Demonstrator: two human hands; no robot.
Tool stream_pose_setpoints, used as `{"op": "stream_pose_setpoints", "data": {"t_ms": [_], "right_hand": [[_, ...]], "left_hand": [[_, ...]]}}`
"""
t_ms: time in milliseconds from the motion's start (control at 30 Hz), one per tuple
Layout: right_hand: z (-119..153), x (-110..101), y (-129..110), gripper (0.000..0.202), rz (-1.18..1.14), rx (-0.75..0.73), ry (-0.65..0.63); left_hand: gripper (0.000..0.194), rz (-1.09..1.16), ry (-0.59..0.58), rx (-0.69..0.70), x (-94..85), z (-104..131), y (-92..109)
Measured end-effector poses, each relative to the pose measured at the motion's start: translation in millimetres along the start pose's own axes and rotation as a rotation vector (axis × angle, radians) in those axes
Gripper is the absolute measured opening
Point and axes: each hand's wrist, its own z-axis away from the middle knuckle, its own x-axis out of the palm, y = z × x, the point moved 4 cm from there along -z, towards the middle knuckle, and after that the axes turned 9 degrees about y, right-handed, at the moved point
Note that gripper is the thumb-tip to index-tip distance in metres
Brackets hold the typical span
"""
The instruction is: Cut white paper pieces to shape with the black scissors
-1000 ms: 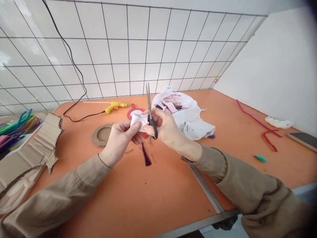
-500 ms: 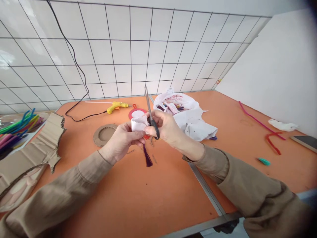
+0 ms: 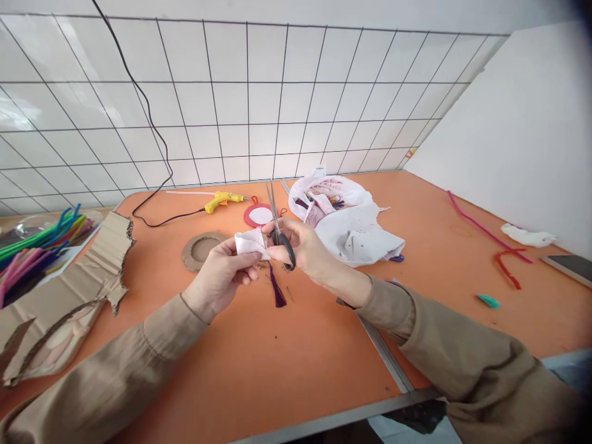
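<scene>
White folded scrap (image 3: 248, 242) in left hand (image 3: 218, 271); slim metal-bladed scissors (image 3: 276, 237) in right hand (image 3: 311, 250).

- On my feed, the left hand (image 3: 222, 271) pinches a folded white scrap (image 3: 248, 242).
- At the scrap's three o'clock, I see the right hand (image 3: 305, 248) gripping scissors (image 3: 290, 254), blades pointing nearly to twelve.
- On the orange table (image 3: 287, 364), I spot a purple tassel (image 3: 278, 291) at five.
- Round cardboard (image 3: 187, 254) lies at nine, a yellow glue gun (image 3: 222, 200) at eleven.
</scene>
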Motion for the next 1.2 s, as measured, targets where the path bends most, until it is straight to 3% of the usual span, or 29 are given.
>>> {"op": "stream_pose_setpoints", "data": {"t_ms": [167,333,500,700,967,1200], "right_hand": [[15,0,2,0.033,0.012,0.052,-0.061],[34,3,6,0.031,0.055,0.016,-0.039],[43,9,17,0.029,-0.009,0.033,0.02],[47,9,19,0.03,-0.031,0.06,-0.054],[48,3,9,0.034,0.029,0.035,-0.123],[48,-19,-6,0.044,0.187,-0.056,-0.299]], "left_hand": [[0.027,0.034,0.034,0.008,-8.5,17,-6],[0.024,0.114,0.018,0.023,-4.2,30,-15],[0.023,0.152,0.007,-0.013,1.0,34,-29],[0.025,0.107,-0.038,-0.068,1.7,36,-38],[0.019,0.121,-0.088,-0.033,2.8,38,-35],[0.021,0.148,0.011,0.092,-4.3,35,-16]]}}
